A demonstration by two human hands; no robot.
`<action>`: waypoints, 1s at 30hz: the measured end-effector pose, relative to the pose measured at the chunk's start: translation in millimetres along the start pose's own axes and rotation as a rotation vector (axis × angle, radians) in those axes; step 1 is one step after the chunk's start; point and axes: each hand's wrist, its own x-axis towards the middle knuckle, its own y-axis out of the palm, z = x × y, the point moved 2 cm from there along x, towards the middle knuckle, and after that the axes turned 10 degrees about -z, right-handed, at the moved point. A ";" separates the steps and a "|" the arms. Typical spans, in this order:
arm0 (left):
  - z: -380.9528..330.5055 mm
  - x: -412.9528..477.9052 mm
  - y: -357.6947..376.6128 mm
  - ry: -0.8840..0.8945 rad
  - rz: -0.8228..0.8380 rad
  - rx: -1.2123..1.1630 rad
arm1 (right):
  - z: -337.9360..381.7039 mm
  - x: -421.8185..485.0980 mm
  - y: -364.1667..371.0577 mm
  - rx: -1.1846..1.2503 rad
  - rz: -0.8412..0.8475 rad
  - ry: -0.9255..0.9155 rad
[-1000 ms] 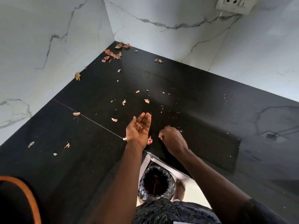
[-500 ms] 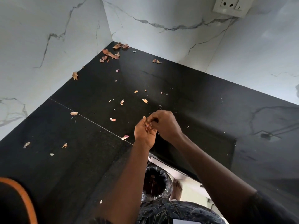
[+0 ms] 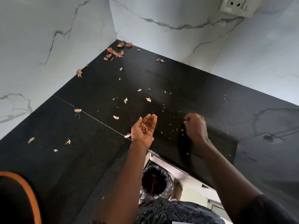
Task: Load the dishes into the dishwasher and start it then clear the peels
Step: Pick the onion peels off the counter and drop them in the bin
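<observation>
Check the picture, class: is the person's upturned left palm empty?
No, the left hand is cupped palm-up over the black countertop, with a small pile of reddish onion peel bits lying in it.

View: one wide-angle head camera, looking forward and steeply down.
Facing: black counter (image 3: 178,78) corner, walls (image 3: 161,12) meeting upper centre.
Nearness: close above left hand (image 3: 144,131) and right hand (image 3: 195,126), mid-frame.
Lower centre: bin (image 3: 155,181), probably on the floor.

You've got two hands in view, left hand (image 3: 144,130) and right hand (image 3: 195,126), over one table (image 3: 97,159). There are roughly two dozen peels (image 3: 148,99), plus flecks too small to count, one bin (image 3: 155,181) and one wall socket (image 3: 237,4).
</observation>
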 end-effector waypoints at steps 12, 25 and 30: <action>3.0 0.1 3.1 -0.004 0.026 0.027 | 1.4 -29.8 21.4 -0.077 0.147 -0.073; 7.7 -1.0 0.7 0.023 -0.018 0.080 | 62.5 -36.6 7.0 0.252 0.159 -0.192; 8.5 -1.2 -4.2 0.079 -0.114 0.113 | 109.3 -56.2 17.5 0.350 0.286 -0.378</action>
